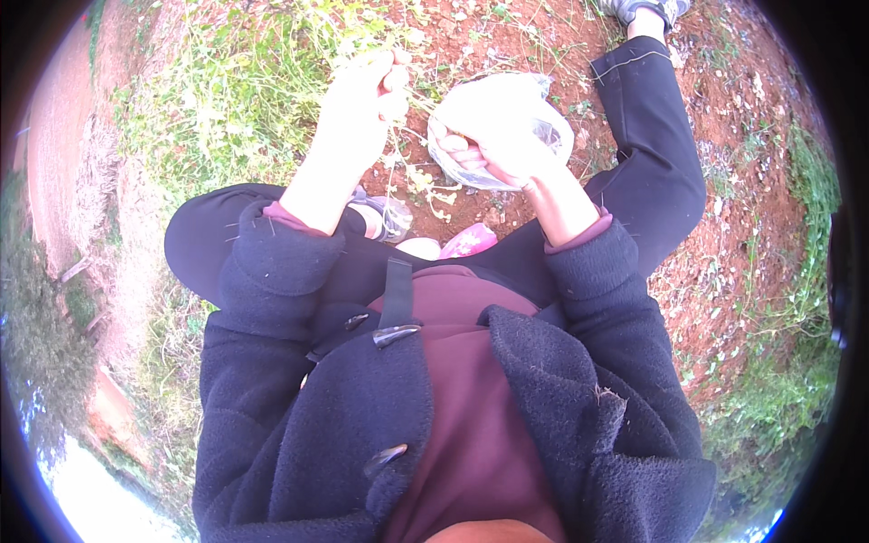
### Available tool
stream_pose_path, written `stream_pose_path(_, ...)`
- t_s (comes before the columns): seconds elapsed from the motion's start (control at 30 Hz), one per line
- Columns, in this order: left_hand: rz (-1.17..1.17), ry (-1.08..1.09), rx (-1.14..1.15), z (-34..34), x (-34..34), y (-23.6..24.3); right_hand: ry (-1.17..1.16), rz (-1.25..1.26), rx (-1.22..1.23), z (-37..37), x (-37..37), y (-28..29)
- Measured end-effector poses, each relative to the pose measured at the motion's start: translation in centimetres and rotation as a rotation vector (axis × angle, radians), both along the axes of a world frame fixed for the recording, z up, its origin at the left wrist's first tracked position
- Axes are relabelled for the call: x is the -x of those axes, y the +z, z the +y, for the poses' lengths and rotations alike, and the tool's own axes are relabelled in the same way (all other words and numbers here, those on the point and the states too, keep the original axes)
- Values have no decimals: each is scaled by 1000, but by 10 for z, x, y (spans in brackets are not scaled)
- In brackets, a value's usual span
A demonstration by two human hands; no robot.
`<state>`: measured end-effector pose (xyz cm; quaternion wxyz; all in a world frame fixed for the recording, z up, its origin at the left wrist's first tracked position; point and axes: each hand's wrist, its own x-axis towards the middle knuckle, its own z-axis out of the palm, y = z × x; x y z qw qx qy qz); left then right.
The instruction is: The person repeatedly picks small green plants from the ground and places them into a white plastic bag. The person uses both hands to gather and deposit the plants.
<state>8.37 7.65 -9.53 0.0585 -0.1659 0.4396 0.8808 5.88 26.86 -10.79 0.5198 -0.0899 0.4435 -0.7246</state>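
Bright glare washes out both hands. My left hand (362, 104) is closed, thumb and fingertips pinched together at a thin green plant stem (398, 149), whose leafy sprigs hang down between my hands. To its right, my right hand (493, 136) has its fingers curled in toward the palm; what they hold is hidden by the glare. A clear plastic bag (548, 136) lies around and behind that right hand. Whether the fingers grip the bag or only rest over it does not show.
Green weeds (226, 100) grow thickly at the left, over reddish soil (507, 32). A pink object (469, 241) and a pale rounded one (419, 248) lie close to my lap. My right leg (656, 145) stretches forward; my left leg (217, 231) is bent.
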Motion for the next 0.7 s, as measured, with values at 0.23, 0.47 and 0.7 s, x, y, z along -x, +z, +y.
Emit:
stream_pose_path(0.23, -1, 26, -108, 1, -2, 3, 4, 21, -31, 2, -1, 11)
stream_pose_path(0.47, 2, 20, -53, -1, -3, -9, -14, 14, -45, 7, 0, 3)
stream_pose_path(0.7, 143, 136, -106, -42, 14, 0, 158, 532, -207, 34, 20, -13)
